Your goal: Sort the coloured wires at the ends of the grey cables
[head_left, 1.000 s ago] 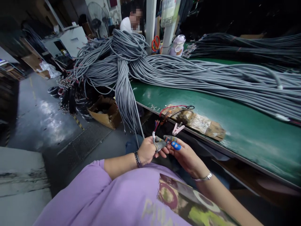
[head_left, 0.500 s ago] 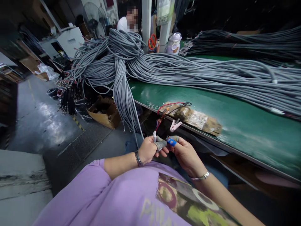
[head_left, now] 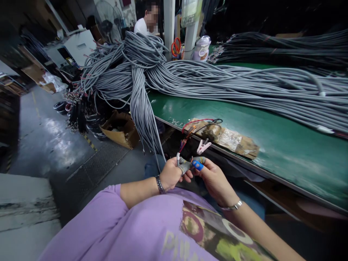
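Note:
My left hand [head_left: 170, 173] is closed round the end of a grey cable [head_left: 156, 146], whose thin coloured wires [head_left: 181, 144] stick up above the fist. My right hand [head_left: 213, 175] meets it just to the right, its fingers, in grey and blue fingertip covers, pinched together at the cable end; what they grip is too small to name. Both hands hang in front of the green table's [head_left: 272, 145] near edge. A pink clip [head_left: 202, 146] and red and black leads [head_left: 195, 125] hang from a taped brown block [head_left: 231, 139] just above them.
A big heap of grey cables [head_left: 190, 79] lies across the table and spills over its left end. A cardboard box [head_left: 119, 128] sits on the wet floor below. Another person [head_left: 144, 23] sits far behind the heap, near a post, a fan and a jar [head_left: 200, 49].
My right fingers have drawn in closer to the left fist and the cable end. The view has shifted slightly; otherwise nothing has moved.

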`<state>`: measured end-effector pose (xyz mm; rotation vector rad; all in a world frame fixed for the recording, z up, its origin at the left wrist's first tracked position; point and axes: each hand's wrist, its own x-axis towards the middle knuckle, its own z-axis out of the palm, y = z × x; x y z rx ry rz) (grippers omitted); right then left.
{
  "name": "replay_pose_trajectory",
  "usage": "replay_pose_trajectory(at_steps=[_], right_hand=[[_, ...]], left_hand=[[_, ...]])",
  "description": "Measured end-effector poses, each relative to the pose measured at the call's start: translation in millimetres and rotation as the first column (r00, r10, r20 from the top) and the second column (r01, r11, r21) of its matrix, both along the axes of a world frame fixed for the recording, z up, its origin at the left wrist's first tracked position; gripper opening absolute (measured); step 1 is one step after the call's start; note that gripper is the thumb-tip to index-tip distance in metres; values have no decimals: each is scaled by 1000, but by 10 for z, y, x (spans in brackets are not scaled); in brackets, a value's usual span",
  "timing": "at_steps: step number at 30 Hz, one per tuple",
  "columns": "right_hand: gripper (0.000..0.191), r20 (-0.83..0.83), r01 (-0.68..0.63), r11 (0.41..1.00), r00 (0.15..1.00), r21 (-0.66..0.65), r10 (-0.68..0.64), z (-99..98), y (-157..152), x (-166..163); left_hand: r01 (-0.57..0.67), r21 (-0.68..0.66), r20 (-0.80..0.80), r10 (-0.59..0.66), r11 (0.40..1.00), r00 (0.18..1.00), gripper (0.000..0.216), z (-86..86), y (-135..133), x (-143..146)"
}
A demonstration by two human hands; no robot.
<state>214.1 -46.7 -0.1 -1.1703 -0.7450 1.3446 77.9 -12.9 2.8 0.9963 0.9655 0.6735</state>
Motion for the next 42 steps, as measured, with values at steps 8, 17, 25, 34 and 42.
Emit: replay_pose_trajectory(at_steps=[8, 17, 25, 34, 42], right_hand=[[31, -34, -5, 1000, 999, 0, 5, 26, 19, -35], [32, -31, -1, 1000, 1000, -4, 1, 38, 14, -55], [32, -41, 22, 1000, 999, -15, -22, 14, 30, -39], [30, 28, 24, 1000, 999, -8, -24, 54, 35, -48], [28, 64, 64, 997, 996, 37, -66, -31, 6, -20]], left_hand=[[1, 21, 0, -1, 1000, 1000, 33, -41, 8, -3], [-24, 26, 33, 23, 999, 999, 34, -67, 16, -6], [-21, 20, 39, 20, 1000, 999, 37, -36, 28, -9], [-1, 17, 27, 1, 1000, 1000, 38, -33, 28, -14], [-54, 6, 28, 54, 998, 998, 35, 4, 41, 0]])
